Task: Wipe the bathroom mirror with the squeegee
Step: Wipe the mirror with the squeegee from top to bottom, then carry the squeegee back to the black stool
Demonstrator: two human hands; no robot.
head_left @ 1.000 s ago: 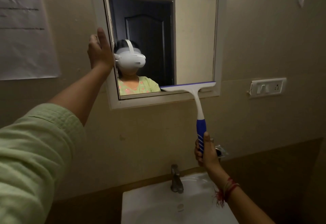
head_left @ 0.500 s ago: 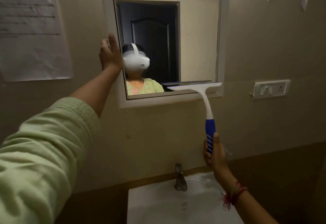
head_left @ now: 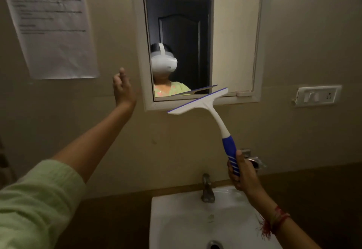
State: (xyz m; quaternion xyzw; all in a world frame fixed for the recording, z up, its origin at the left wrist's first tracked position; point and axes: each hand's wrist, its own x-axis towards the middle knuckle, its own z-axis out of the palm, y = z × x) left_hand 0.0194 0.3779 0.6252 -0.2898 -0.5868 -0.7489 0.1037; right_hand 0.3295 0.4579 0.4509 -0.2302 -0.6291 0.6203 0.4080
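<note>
Gripping the blue end of the squeegee [head_left: 202, 105] down at about 5 o'clock, right hand [head_left: 242, 174] closed firm around the handle. Blade now tilted, left end dropped over the bottom frame of the mirror [head_left: 235, 33], right end poking up over the lower glass, looks lifted off rather than pressed flat. Half a second back, sat level along the bottom edge of the glass, so probably the end of a downward pull. Left hand [head_left: 123, 90] also changed: was braced on the left frame, now off it, hanging open at 9 o'clock of the mirror, fingers loosely spread, holding nothing. Guessing either resetting for another pass or wrapping up; can't tell in this dim light whether the glass is streak-free.

Quick count: one mirror, one squeegee, two hands, one sink [head_left: 176, 219] at 6 o'clock with one tap [head_left: 207, 190], one switch plate [head_left: 318, 96] at 3 o'clock, one paper notice [head_left: 51, 25] at 10 o'clock.
</note>
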